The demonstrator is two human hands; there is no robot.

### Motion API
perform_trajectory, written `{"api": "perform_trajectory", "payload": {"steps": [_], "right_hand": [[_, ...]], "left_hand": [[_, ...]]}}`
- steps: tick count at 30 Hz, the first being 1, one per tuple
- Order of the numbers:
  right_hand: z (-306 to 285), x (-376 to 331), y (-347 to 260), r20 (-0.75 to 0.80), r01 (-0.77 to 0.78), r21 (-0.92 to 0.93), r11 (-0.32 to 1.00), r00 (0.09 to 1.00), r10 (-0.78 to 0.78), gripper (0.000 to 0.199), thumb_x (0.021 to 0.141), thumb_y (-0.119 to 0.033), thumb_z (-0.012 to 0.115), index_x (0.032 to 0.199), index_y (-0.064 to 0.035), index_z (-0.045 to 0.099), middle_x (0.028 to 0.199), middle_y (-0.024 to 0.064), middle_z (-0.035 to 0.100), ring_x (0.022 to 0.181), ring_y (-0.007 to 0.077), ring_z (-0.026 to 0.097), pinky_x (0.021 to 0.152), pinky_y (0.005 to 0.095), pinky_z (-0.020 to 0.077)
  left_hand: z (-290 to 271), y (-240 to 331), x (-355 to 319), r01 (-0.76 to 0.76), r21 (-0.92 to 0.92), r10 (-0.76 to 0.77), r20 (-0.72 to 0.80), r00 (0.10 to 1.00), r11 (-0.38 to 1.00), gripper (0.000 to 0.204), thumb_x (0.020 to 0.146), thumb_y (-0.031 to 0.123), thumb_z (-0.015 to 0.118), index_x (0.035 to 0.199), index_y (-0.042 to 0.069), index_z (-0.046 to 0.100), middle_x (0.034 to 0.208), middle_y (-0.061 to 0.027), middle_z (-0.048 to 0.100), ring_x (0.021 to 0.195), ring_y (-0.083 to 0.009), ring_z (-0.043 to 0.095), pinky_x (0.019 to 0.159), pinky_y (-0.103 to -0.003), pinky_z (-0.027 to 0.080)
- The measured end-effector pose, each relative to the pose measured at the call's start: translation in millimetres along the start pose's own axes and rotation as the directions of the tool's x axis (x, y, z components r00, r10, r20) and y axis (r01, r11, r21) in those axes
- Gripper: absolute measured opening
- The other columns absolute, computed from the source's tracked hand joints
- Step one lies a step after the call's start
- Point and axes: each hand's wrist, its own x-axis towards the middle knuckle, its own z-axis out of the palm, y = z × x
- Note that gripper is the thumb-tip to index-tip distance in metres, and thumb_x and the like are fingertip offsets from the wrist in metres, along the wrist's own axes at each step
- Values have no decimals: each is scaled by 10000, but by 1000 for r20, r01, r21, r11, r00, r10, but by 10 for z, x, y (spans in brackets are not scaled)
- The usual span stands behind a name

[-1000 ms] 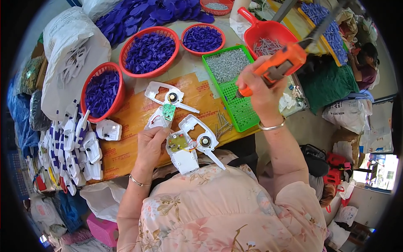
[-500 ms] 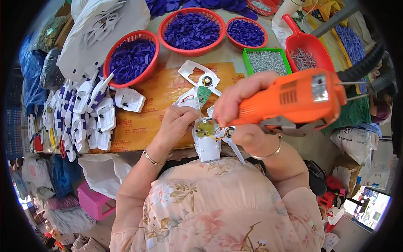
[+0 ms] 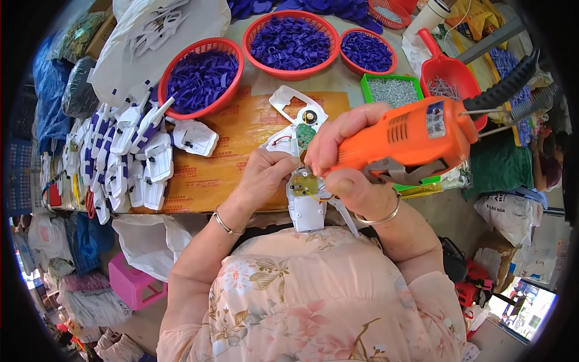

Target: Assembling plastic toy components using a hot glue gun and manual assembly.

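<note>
My right hand (image 3: 347,163) grips an orange electric screwdriver (image 3: 416,142), its tip hidden behind my fingers, over a white plastic shell (image 3: 306,202) with a small circuit board inside. My left hand (image 3: 265,178) holds that shell from the left at the table's near edge. A second open white shell (image 3: 295,114) with a green board and wires lies just beyond, on the brown cardboard sheet (image 3: 223,169).
Red baskets of purple plastic parts (image 3: 202,75) (image 3: 292,42) (image 3: 367,51) stand at the back. A green tray of screws (image 3: 395,90) and a red scoop (image 3: 449,75) sit on the right. Several finished white-and-purple pieces (image 3: 129,157) are piled on the left. A pink stool (image 3: 129,280) is below.
My right hand has brought the orange screwdriver from up at the right down over the shell in front of me. My left hand stays on the shell. The view has tilted downward.
</note>
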Motion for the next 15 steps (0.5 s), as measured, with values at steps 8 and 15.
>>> {"api": "perform_trajectory", "payload": {"steps": [8, 15], "right_hand": [[-67, 13, 53, 75, 43, -104, 994, 997, -35, 565, 721, -260, 804, 1001, -78, 348, 745, 53, 518, 633, 159, 537, 603, 336, 500], [-70, 29, 47, 157, 16, -143, 990, 988, 7, 490, 743, -191, 781, 981, -62, 372, 717, 55, 534, 635, 153, 549, 603, 312, 491]], "left_hand": [[-6, -3, 3, -59, -27, 60, 33, 998, 998, 257, 857, 127, 567, 653, -6, 649, 575, 18, 566, 535, -37, 477, 486, -209, 374], [-8, -25, 5, -127, 59, 126, 21, 992, 990, 264, 854, 122, 563, 641, -14, 637, 566, 30, 547, 533, -30, 455, 481, -212, 365]]}}
